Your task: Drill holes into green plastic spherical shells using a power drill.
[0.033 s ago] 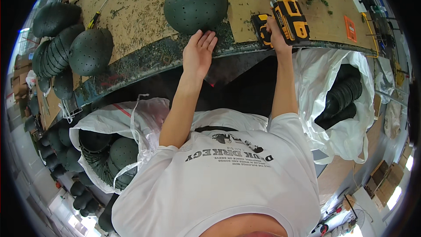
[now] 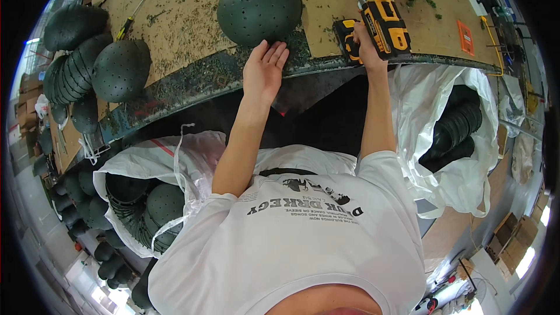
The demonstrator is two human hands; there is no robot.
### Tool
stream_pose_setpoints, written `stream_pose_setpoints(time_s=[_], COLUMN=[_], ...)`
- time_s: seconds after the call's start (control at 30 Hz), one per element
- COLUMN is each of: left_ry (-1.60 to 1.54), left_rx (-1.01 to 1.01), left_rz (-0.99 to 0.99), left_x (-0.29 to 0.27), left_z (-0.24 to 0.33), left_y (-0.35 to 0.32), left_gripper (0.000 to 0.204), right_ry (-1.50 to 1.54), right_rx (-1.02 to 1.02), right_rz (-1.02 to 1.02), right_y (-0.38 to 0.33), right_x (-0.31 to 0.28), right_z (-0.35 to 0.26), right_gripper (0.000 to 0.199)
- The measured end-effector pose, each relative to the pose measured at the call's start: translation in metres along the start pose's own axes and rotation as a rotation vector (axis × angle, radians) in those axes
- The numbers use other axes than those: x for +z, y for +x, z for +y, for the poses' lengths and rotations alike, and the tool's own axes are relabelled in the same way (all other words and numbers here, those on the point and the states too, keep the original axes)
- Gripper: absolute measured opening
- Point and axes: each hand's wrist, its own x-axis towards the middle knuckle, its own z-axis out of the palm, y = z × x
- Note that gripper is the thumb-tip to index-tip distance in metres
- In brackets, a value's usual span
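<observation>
A dark green plastic half-sphere [image 2: 260, 11], dotted with small holes and with a larger hole near its top, sits dome-up on the workbench. At its near rim is my left hand [image 2: 265, 70], palm up, fingers stretched out. The fingertips meet the rim in the picture; whether they bear any of its weight I cannot tell. My right hand [image 2: 368, 49] is wrapped round the grip of a yellow and black cordless drill [image 2: 385, 23]. The drill points away from me over the bench, right of the half-sphere; its tip is cut off by the picture's top.
Green shavings litter the cardboard-covered workbench [image 2: 192, 29]. Several nested half-spheres [image 2: 79, 67] lie at its left, beside a screwdriver [image 2: 125, 28]. An orange tag [image 2: 465, 38] lies at the right. White sacks of half-spheres stand below, left [image 2: 143, 160] and right [image 2: 411, 105].
</observation>
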Motion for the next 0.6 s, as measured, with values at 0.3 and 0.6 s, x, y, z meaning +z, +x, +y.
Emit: stream_pose_setpoints(time_s=[0.3,0.6], left_ry=[-0.136,-0.079], left_rx=[-0.026,0.307], left_rz=[0.170,-0.120], left_x=[0.020,0.026], left_z=[0.005,0.023], left_y=[0.006,0.064], left_gripper=[0.046,0.020], right_ry=[0.120,0.026], right_rx=[0.039,0.073], right_rz=[0.075,0.085], right_y=[-0.001,-0.003], right_x=[-0.006,-0.008], right_z=[0.013,0.019], right_gripper=[0.011,0.016])
